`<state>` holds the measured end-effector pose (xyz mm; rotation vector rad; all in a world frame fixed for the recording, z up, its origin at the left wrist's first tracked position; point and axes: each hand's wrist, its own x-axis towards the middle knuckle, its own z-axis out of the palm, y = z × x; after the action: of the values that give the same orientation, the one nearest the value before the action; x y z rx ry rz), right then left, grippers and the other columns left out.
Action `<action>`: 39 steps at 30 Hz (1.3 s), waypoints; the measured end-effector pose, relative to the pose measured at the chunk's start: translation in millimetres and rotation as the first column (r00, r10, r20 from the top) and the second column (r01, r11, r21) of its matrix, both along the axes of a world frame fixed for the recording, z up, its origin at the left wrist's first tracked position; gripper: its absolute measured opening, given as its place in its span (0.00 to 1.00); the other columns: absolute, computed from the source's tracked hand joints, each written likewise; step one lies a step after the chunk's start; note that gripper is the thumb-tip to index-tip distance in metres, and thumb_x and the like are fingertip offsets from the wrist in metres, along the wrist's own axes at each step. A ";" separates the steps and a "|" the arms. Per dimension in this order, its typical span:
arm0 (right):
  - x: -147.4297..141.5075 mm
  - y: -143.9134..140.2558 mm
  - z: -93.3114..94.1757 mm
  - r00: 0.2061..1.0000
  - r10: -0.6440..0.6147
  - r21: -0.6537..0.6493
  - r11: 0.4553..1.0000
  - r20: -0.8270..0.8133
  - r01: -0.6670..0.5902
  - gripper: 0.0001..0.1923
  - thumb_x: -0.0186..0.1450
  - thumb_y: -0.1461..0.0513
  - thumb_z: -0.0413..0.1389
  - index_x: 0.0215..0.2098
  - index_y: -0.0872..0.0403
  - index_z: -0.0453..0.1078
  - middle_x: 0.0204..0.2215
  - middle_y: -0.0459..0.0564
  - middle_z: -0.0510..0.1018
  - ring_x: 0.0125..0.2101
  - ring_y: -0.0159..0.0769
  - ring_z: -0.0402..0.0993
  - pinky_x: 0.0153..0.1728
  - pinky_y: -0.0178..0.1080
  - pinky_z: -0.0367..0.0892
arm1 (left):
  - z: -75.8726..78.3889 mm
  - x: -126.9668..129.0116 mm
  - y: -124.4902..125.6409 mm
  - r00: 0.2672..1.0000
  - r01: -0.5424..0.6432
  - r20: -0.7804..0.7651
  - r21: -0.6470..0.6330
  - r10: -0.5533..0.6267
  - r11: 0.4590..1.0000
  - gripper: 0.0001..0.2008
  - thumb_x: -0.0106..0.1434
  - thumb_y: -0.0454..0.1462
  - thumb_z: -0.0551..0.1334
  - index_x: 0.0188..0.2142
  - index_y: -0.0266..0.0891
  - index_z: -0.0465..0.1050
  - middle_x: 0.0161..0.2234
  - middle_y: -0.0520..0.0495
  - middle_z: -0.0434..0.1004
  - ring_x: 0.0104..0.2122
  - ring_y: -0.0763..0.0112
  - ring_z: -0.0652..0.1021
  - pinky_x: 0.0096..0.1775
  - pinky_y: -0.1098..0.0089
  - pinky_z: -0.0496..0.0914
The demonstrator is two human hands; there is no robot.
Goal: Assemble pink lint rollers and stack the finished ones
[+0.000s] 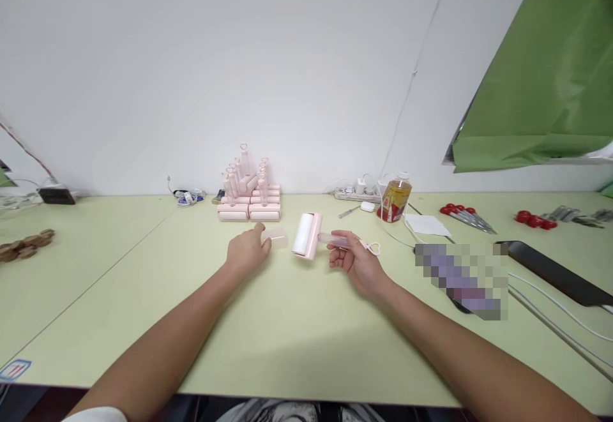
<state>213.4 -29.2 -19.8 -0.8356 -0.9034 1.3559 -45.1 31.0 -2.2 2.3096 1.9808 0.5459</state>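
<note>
My right hand [359, 262] is closed around the clear handle of a pink lint roller [307, 235]. The roller's white sticky sheet faces left, and a heart-shaped loop sticks out at the handle's end, right of my fingers. To the left, my left hand [248, 251] pinches a translucent plastic cover [276, 238] close to the tabletop. A small gap lies between this cover and the roller head. Behind my left hand stand several more pink lint rollers [249, 208], stacked in rows against the wall with most handles pointing up.
A drink bottle [395, 198] and a power strip [352, 193] stand at the back right. Farther right lie white paper [426, 225], red-ended metal tools [467, 216], a black tray-like item [558, 272] and cables. Coiled cables [188, 198] and brown pieces [26, 245] sit left.
</note>
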 end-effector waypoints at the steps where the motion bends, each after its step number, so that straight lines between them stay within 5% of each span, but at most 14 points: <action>1: -0.3 0.2 -1.0 1.000 0.006 0.003 1.000 0.006 -0.006 0.21 0.59 0.45 0.59 0.41 0.51 0.70 0.30 0.48 0.77 0.24 0.32 0.71 0.28 0.39 0.70 | 0.0 -3.3 3.7 1.000 -0.017 -0.014 -0.003 0.017 1.000 0.19 0.62 0.45 0.55 0.50 0.40 0.69 0.34 0.40 0.79 0.35 0.54 0.77 0.34 0.65 0.64; 7: -1.3 2.0 -7.8 0.998 0.048 0.026 0.998 0.041 -0.049 0.22 0.59 0.45 0.59 0.41 0.52 0.70 0.30 0.48 0.77 0.24 0.32 0.71 0.27 0.39 0.70 | -4.0 -11.7 20.9 0.998 0.049 0.028 -0.003 -0.048 0.999 0.18 0.65 0.45 0.52 0.49 0.41 0.72 0.40 0.42 0.78 0.38 0.58 0.77 0.36 0.66 0.65; 11: -2.9 0.5 -8.8 0.997 0.074 0.016 0.997 0.017 -0.074 0.23 0.59 0.44 0.59 0.42 0.51 0.70 0.31 0.48 0.77 0.25 0.32 0.71 0.27 0.39 0.71 | -6.6 -0.4 14.8 0.949 0.111 0.285 0.090 -0.132 0.990 0.18 0.66 0.44 0.52 0.50 0.40 0.71 0.44 0.40 0.76 0.41 0.58 0.76 0.39 0.64 0.68; 13: -5.4 -3.8 -6.4 0.994 0.106 0.020 0.994 -0.011 -0.106 0.24 0.60 0.41 0.56 0.44 0.49 0.69 0.34 0.49 0.76 0.26 0.32 0.72 0.29 0.40 0.72 | -6.7 10.8 2.7 0.816 0.158 0.557 0.040 -0.154 0.987 0.19 0.66 0.47 0.52 0.48 0.40 0.70 0.41 0.41 0.76 0.39 0.61 0.77 0.36 0.66 0.71; 14: -7.1 -6.9 -4.5 0.991 0.134 0.030 0.991 -0.018 -0.133 0.25 0.60 0.41 0.55 0.46 0.47 0.68 0.37 0.49 0.76 0.28 0.33 0.73 0.30 0.41 0.73 | -6.7 16.9 -4.7 0.693 0.220 0.711 -0.050 -0.120 0.974 0.21 0.66 0.50 0.52 0.49 0.39 0.68 0.40 0.42 0.75 0.36 0.63 0.78 0.32 0.68 0.72; 17: -11.8 -16.5 1.1 0.958 0.282 0.064 0.956 0.055 -0.285 0.28 0.59 0.47 0.61 0.55 0.42 0.62 0.51 0.51 0.72 0.35 0.37 0.76 0.37 0.46 0.74 | -7.2 32.3 -23.9 0.355 0.496 0.933 -0.241 0.059 0.834 0.27 0.61 0.54 0.57 0.54 0.42 0.61 0.41 0.43 0.72 0.30 0.68 0.79 0.24 0.70 0.72; 19: -13.1 -19.2 2.4 0.919 0.366 0.052 0.925 0.150 -0.377 0.33 0.56 0.55 0.66 0.57 0.42 0.61 0.54 0.52 0.70 0.38 0.39 0.76 0.40 0.49 0.73 | -9.2 36.7 -29.2 0.243 0.556 0.963 -0.240 0.121 0.796 0.25 0.59 0.51 0.61 0.52 0.41 0.63 0.37 0.45 0.72 0.23 0.73 0.76 0.19 0.74 0.68; 21: -12.0 -16.9 0.8 0.916 0.339 0.019 0.936 0.215 -0.351 0.28 0.55 0.57 0.66 0.52 0.47 0.65 0.46 0.51 0.75 0.35 0.37 0.77 0.38 0.47 0.73 | -13.0 36.6 -28.2 0.186 0.552 0.972 -0.227 0.146 0.802 0.21 0.58 0.47 0.61 0.47 0.38 0.65 0.29 0.50 0.71 0.17 0.77 0.70 0.15 0.77 0.62; 23: -8.8 -10.7 -2.6 0.956 0.190 0.004 0.981 0.224 -0.195 0.19 0.57 0.55 0.63 0.44 0.50 0.67 0.37 0.48 0.75 0.30 0.34 0.75 0.33 0.43 0.73 | -17.5 34.3 -24.8 0.185 0.546 0.971 -0.230 0.152 0.806 0.16 0.58 0.45 0.60 0.43 0.38 0.66 0.22 0.55 0.66 0.13 0.79 0.65 0.12 0.78 0.57; 26: -3.0 -0.8 -7.5 0.976 0.003 0.019 1.000 0.218 -0.007 0.18 0.57 0.54 0.62 0.42 0.49 0.65 0.39 0.46 0.71 0.30 0.32 0.72 0.27 0.38 0.72 | -22.4 32.1 -22.8 0.234 0.582 0.964 -0.242 0.125 0.777 0.15 0.59 0.46 0.60 0.40 0.38 0.66 0.18 0.58 0.61 0.12 0.81 0.61 0.12 0.79 0.54; 31: -0.6 3.3 -12.5 0.944 0.116 0.025 0.991 0.309 -0.130 0.17 0.53 0.59 0.65 0.39 0.51 0.66 0.36 0.44 0.70 0.25 0.27 0.67 0.25 0.35 0.70 | -23.4 32.7 -26.2 0.251 0.658 0.966 -0.222 0.069 0.719 0.17 0.59 0.48 0.61 0.41 0.39 0.65 0.19 0.58 0.63 0.12 0.80 0.63 0.13 0.78 0.56; 39: -0.2 5.7 -15.2 0.957 0.208 -0.071 0.978 0.202 -0.198 0.18 0.49 0.63 0.68 0.32 0.52 0.64 0.28 0.41 0.69 0.26 0.29 0.68 0.23 0.33 0.70 | -28.5 30.3 -22.9 0.328 0.725 0.944 -0.227 -0.036 0.650 0.21 0.56 0.48 0.65 0.44 0.39 0.66 0.24 0.56 0.66 0.16 0.81 0.66 0.16 0.78 0.60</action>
<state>213.2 -23.5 -35.0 -0.9570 -1.1477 1.4926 -14.8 8.2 -30.7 1.4109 0.7550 0.6867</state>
